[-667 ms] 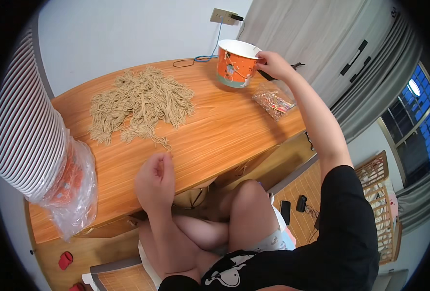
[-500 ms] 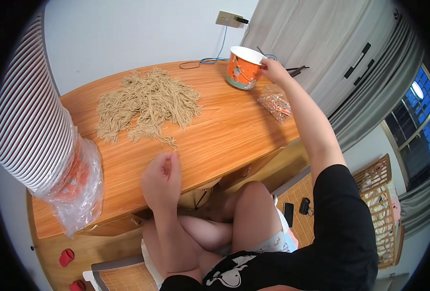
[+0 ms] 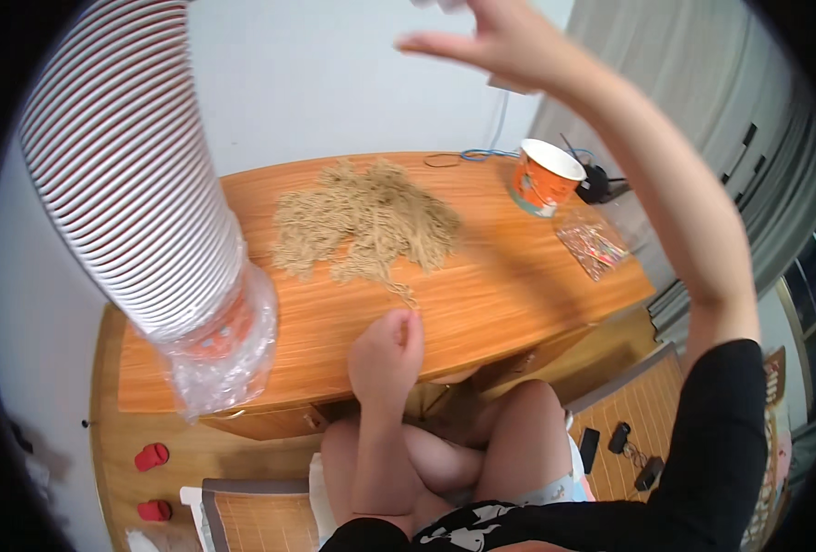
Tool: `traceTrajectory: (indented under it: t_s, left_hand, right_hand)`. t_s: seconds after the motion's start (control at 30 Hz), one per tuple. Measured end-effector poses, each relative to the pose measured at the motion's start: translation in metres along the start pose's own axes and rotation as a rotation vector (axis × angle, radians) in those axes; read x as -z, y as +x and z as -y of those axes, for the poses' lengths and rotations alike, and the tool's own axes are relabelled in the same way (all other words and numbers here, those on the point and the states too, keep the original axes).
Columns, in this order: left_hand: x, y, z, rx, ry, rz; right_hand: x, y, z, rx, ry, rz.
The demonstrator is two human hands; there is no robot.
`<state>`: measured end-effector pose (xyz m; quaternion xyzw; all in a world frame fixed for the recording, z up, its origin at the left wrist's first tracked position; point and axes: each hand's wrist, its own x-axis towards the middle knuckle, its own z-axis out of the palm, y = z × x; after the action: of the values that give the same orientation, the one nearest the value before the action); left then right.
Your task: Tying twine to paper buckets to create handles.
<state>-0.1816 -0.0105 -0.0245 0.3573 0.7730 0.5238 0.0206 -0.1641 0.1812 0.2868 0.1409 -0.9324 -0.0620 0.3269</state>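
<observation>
Head view: left hand point(image 3: 382, 361) has thumb and fingertips pressed together, pinching tail end of beige yarn point(image 3: 357, 221). Yarn pile lies on desk point(image 3: 320, 336), just beyond left hand. Right hand point(image 3: 509, 46) raised above desk, blurred, thumb spread from fingers, holding nothing visible. Orange bucket point(image 3: 544, 181) stands below right hand, clear packet point(image 3: 594, 247) near bucket. Stacked buckets point(image 3: 145, 184) left of left hand.

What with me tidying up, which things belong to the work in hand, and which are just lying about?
In the work, apparently:
tan stringy yarn pile, one strand reaching the left hand
perhaps round orange white-rimmed bucket
perhaps tall bucket stack in clear plastic

Lying about, seemingly:
red slippers
thin blue cable
</observation>
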Motion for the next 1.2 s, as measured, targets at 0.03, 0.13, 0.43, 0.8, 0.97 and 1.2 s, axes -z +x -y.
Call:
traceTrajectory:
  t_s: [0.03, 0.13, 0.43, 0.8, 0.97, 1.2]
  left_hand:
    - [-0.002, 0.000, 0.004, -0.030, -0.021, -0.018]
    - [-0.011, -0.002, -0.005, -0.078, -0.063, -0.031]
    - [-0.018, -0.002, 0.005, -0.153, -0.146, -0.044]
    - [-0.004, -0.003, 0.007, -0.182, -0.253, -0.029]
    - [-0.002, -0.004, 0.008, -0.178, -0.255, -0.005]
    - [0.004, -0.003, 0.028, -0.130, -0.211, -0.053]
  right_hand:
    - [0.014, 0.038, 0.038, 0.046, 0.091, 0.073]
    - [0.018, 0.090, 0.104, 0.163, 0.225, 0.081]
    - [-0.018, 0.162, 0.136, 0.097, 0.007, -0.120]
    - [0.033, 0.190, 0.195, -0.366, -0.004, 0.419]
    - [0.042, 0.204, 0.198, -0.546, 0.042, 0.489]
    - [0.013, 0.216, 0.157, -0.230, 0.097, 0.289]
